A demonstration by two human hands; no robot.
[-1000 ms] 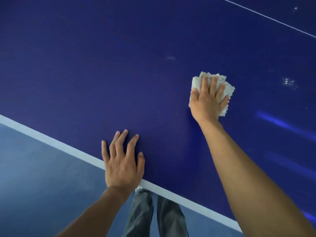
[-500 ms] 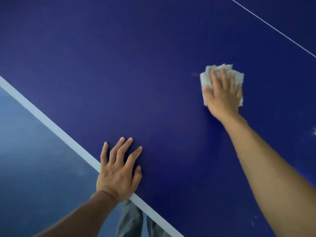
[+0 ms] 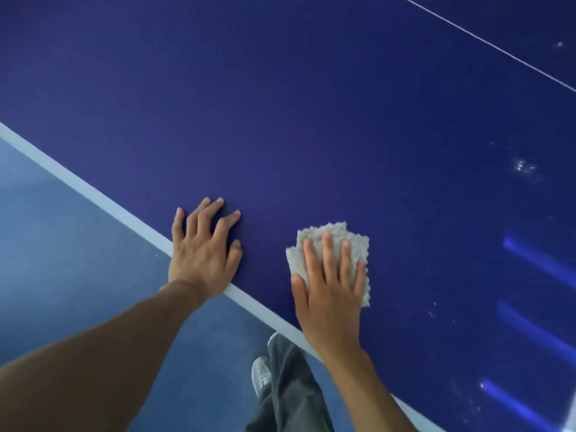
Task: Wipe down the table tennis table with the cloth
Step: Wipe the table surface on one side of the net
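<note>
Right hand (image 3: 330, 294): fingers (image 3: 327, 254) straight, released, pressing the cloth (image 3: 335, 235) flat on the tabletop (image 3: 311, 120)
Left hand (image 3: 202, 254): fingers spread, released, resting on the tabletop edge

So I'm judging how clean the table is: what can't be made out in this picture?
Head view only:
- Underside of the cloth: hidden against the table, under the right hand.
- Table under the left hand: covered by it.
- White specks at right: too small to tell dust from drops.
- Rest of the table: cut off by the frame's edges.
</note>
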